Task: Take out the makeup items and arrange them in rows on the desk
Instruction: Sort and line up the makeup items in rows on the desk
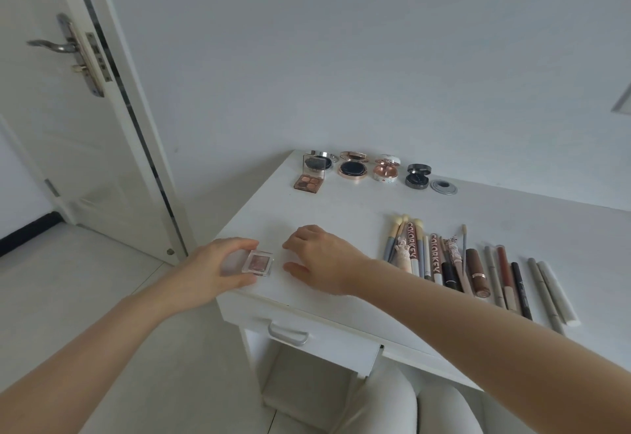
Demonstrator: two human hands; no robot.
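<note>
Five open compacts (353, 169) in back row, left hand (218, 268) holding one clear palette (258, 262)

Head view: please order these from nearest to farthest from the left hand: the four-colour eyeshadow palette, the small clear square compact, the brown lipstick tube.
1. Small clear square compact: held by the left hand, at the desk's near left corner.
2. Four-colour eyeshadow palette: back row, left end.
3. Brown lipstick tube: front row, to the right, beyond the right hand.

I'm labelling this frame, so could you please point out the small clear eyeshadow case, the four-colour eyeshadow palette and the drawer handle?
small clear eyeshadow case (258, 262), head view, pinkish pan
four-colour eyeshadow palette (309, 182), head view, between pans
drawer handle (288, 334), head view, bar's middle
</note>
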